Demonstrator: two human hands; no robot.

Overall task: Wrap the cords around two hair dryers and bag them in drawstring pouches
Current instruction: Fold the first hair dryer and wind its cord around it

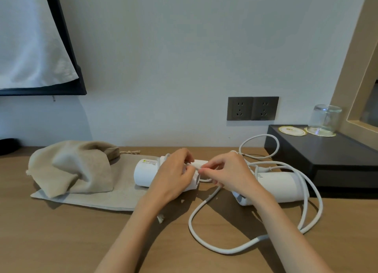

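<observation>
Two white hair dryers lie on the wooden desk. The left dryer [145,172] rests on a flat beige pouch [106,193], and my left hand [173,176] grips its body and folded handle. My right hand [227,173] pinches the white cord close to that handle. The right dryer [280,188] lies behind my right wrist. A loose white cord [206,246] loops over the desk in front and around the right dryer. A second beige drawstring pouch [69,168], crumpled, sits on the flat one at the left.
A black raised tray [327,156] at the right carries an upturned glass [325,120] and a round coaster [292,130]. Two dark wall sockets [252,108] sit above the desk. A mirror frame [356,68] stands at far right.
</observation>
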